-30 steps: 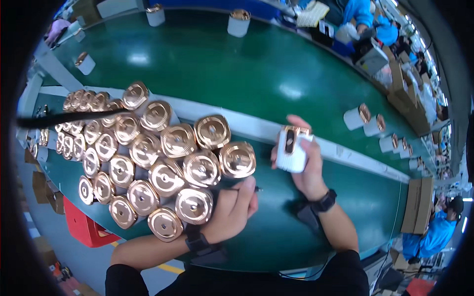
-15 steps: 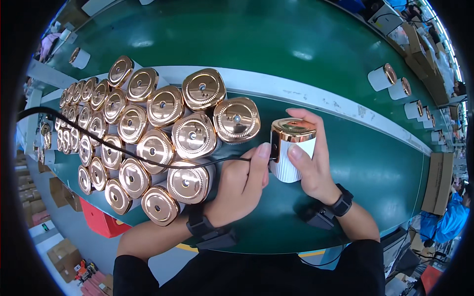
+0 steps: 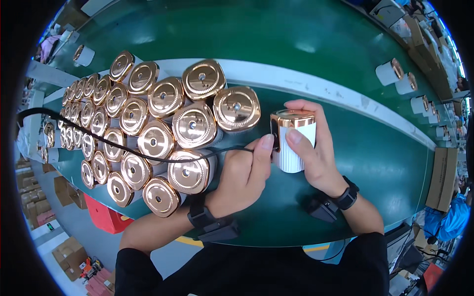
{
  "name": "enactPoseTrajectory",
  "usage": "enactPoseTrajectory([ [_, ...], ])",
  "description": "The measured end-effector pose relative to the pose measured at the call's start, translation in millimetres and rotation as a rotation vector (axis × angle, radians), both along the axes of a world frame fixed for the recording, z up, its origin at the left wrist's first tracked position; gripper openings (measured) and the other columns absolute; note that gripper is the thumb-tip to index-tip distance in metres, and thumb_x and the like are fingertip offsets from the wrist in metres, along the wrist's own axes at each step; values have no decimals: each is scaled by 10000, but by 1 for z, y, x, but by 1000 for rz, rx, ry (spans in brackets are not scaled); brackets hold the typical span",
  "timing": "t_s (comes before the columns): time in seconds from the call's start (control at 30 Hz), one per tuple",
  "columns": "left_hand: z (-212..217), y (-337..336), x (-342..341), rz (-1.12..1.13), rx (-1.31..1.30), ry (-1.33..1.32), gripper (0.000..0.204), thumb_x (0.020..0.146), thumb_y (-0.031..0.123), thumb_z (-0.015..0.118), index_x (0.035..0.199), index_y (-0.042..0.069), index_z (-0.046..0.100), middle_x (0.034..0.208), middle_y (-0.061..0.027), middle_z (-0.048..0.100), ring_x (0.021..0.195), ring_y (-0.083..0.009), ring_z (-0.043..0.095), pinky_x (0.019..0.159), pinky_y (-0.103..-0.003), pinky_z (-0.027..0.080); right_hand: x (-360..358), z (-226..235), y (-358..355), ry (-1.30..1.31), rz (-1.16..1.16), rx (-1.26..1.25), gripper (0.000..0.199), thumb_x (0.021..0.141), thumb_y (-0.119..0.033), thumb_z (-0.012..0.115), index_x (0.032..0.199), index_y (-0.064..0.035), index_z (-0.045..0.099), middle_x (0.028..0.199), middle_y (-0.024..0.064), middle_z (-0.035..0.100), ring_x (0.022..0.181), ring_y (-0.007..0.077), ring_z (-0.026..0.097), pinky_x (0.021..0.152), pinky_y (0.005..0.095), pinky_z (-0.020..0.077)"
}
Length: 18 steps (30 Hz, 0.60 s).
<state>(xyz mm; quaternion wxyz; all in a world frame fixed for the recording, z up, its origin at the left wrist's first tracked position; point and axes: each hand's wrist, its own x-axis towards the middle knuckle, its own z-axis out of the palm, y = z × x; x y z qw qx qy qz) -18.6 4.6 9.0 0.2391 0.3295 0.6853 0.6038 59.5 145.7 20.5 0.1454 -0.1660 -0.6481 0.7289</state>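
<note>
My right hand (image 3: 318, 160) wraps around a white ribbed canister (image 3: 289, 163) with a shiny rose-gold top, its thumb on the front and its fingers around the far side. A narrow black panel (image 3: 275, 142) faces left on the canister. Pinched between the thumb and fingers of my left hand (image 3: 242, 180) is the end of a black cable (image 3: 190, 160), held against that panel. The fingertips hide the plug, so I cannot tell how far it is in. The cable runs off to the left across several similar rose-gold-topped canisters (image 3: 193, 124).
The green table (image 3: 380, 167) has a white rail (image 3: 296, 84) along its far side. Beyond it, on a green surface, stand several more canisters (image 3: 390, 72) at the right. A cardboard box (image 3: 441, 180) stands at the right end, and a red bin (image 3: 106, 212) is below left.
The whole view has shifted slightly. My right hand's fingers sit closer around the canister's top. The left hand keeps its pinch on the cable end at the black panel.
</note>
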Motion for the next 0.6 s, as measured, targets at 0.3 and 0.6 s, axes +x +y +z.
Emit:
enactPoseTrajectory([
  [0.3, 4, 1, -1, 17, 36, -238, 580, 1052, 312, 280, 547, 44, 380, 468, -33, 392, 438, -99, 344, 451, -260, 291, -41, -2, 192, 241, -726, 849, 398, 809, -179, 764, 948, -48, 416, 954, 102, 541, 830, 184, 542, 776, 291, 446],
  [0.6, -3, -9, 4, -34, 67, -250, 362, 1026, 258, 408, 812, -3, 537, 527, -70, 469, 470, -187, 490, 500, -329, 400, -180, 4, 175, 124, -566, 1489, 617, 723, -361, 769, 1142, 9, 508, 1168, 233, 553, 1094, 387, 530, 921, 453, 422],
])
